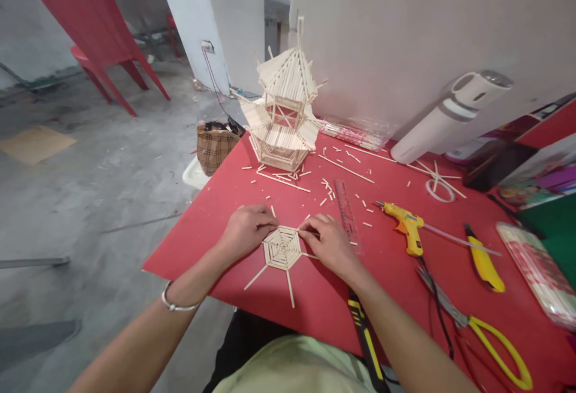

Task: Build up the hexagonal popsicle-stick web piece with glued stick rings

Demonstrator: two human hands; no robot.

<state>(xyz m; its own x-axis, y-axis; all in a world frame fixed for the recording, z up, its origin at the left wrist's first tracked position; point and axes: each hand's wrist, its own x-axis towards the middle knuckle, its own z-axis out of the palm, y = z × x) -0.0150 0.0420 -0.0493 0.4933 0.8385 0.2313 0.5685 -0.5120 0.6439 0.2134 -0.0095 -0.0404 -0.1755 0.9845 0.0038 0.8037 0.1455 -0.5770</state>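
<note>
A flat hexagonal web of thin wooden sticks (282, 249) lies on the red table, with longer sticks radiating from its corners. My left hand (250, 226) is closed at its upper left corner, thumb and fingers pinched on the edge. At the upper right corner, my right hand (328, 240) pinches the same web; its fingertips partly hide that corner. Whether a separate stick is between the fingers, I cannot tell. Just right of my right hand lies a clear ruler (343, 201). Behind the web stands a tiered pagoda model (288, 108) built of similar sticks.
Rightward on the red table (315, 315) lie a yellow glue gun (408, 228), a yellow cutter (486, 264), scissors (461, 319) and packaged sticks (535, 270). A black-and-yellow tool (368, 342) sits by my right forearm. Stick offcuts (327, 189) are scattered about. A white bottle (432, 120) leans at the back.
</note>
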